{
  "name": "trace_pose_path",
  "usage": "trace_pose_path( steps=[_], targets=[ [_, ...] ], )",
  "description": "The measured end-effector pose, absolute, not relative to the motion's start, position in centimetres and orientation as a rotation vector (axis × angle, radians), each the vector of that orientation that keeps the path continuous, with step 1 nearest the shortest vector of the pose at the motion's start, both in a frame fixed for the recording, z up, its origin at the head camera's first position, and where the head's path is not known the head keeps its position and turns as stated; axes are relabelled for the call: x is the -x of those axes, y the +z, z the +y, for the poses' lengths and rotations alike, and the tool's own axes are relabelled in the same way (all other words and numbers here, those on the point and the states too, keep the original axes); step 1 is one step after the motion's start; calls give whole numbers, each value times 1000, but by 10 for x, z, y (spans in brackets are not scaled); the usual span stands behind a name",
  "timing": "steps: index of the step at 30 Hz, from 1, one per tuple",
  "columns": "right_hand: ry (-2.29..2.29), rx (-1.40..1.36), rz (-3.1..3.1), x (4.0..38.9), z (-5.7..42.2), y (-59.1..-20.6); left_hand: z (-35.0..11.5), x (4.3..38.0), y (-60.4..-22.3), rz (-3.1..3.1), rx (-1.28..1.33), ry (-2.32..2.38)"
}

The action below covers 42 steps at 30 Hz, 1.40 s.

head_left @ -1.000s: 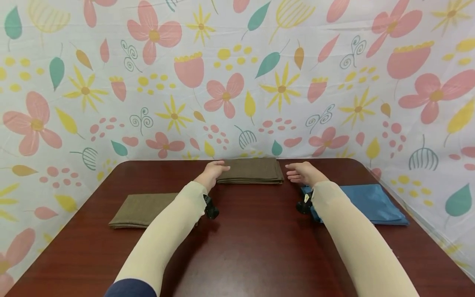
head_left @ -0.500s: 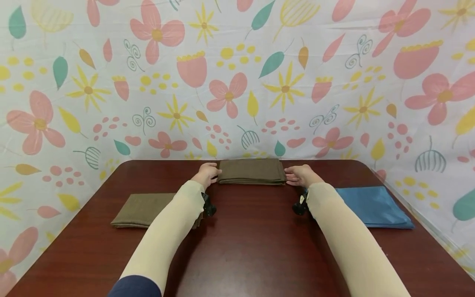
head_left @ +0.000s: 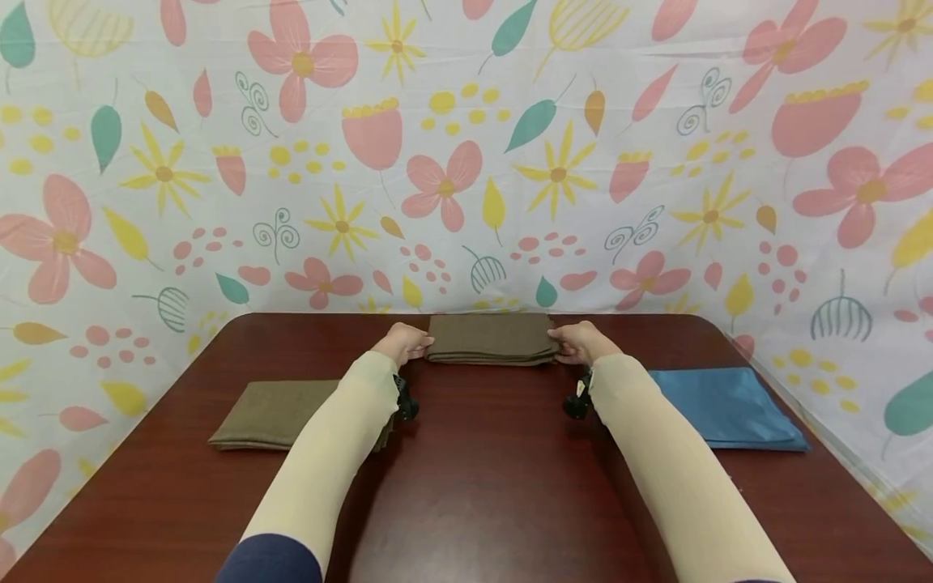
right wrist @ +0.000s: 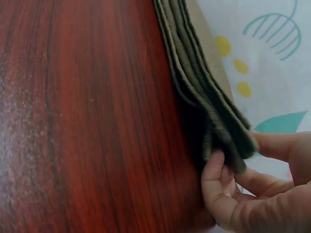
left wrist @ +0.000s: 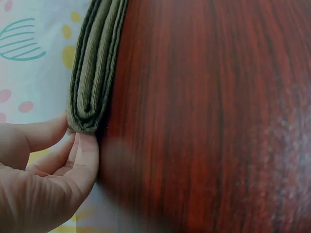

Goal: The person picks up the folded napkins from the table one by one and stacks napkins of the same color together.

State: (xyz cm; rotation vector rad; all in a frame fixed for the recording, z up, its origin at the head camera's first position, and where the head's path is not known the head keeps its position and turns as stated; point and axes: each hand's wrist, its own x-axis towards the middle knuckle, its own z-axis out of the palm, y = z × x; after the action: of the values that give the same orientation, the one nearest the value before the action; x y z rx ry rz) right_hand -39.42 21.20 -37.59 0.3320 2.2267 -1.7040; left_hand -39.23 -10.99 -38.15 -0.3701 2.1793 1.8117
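Note:
A folded olive-brown cloth (head_left: 490, 336) lies at the far edge of the table, its layers stacked in several folds. My left hand (head_left: 403, 343) pinches its left end; in the left wrist view the thumb of that hand (left wrist: 46, 170) is on top of the rounded fold of the cloth (left wrist: 95, 63) and the fingers are under it. At the opposite end my right hand (head_left: 581, 343) grips the cloth's edges. The right wrist view shows these layers of cloth (right wrist: 194, 73) spreading apart slightly between the thumb and fingers of the right hand (right wrist: 262, 189).
Another folded olive-brown cloth (head_left: 273, 409) lies on the left of the dark red wooden table (head_left: 481, 486), partly hidden by my left forearm. A folded blue cloth (head_left: 736, 405) is on the right, partly behind my right forearm. A flower-print curtain (head_left: 452, 121) hangs behind the table.
My left hand has shifted a little left and down to the cloth's left end. The right hand has moved in to its right end. Both hands now pinch the cloth.

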Motion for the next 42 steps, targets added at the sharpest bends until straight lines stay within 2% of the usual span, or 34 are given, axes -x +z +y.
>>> trace_pose_path(
  steps=[8,27,42],
  targets=[
    [-1685,-349,2236,397,205,-378,-102,404,-389,2250,391,1685],
    [-1484,-299,2347,391,204,-380,-106,390,-385,2246,347,1609],
    [-1559,-305,2291,394,204,-383,-99,407,-394,2359,458,1525]
  ],
)
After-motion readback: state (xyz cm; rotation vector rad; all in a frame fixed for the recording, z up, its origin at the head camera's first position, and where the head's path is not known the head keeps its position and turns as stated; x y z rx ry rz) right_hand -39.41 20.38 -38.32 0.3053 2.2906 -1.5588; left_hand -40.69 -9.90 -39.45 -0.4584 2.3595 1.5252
